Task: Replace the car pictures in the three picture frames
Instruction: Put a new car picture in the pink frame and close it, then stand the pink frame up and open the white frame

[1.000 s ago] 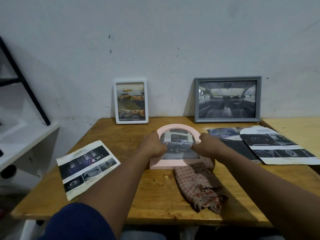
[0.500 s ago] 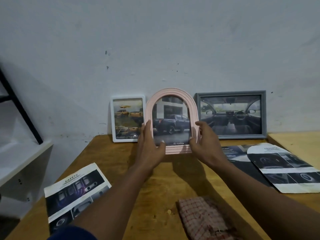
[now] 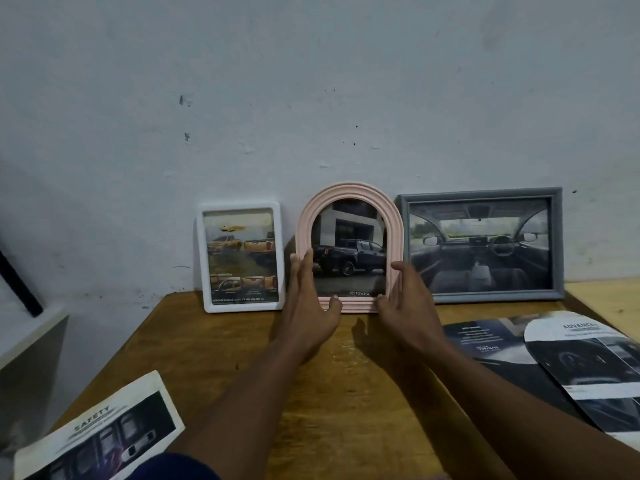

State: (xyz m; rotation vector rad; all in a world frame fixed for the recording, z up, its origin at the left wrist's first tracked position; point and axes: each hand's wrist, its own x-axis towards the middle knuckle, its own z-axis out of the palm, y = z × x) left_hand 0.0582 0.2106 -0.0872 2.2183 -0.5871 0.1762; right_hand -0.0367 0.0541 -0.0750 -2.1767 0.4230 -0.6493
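Observation:
A pink arched frame with a dark pickup picture stands upright on the wooden table, against the wall. My left hand lies flat along its left edge and lower corner. My right hand touches its right edge and bottom. A white frame with orange trucks stands to its left. A grey frame showing a car interior stands to its right. All three lean on the wall.
A loose "SAFETY" car sheet lies at the table's near left. Dark brochure pages lie at the right, one with a rounded cut edge. A white shelf and a black bar stand left of the table.
The pink frame rose from flat on the table to upright and now stands at the wall between the other two frames. My hands have loosened from a grip to flat contact. The checked cloth has left view.

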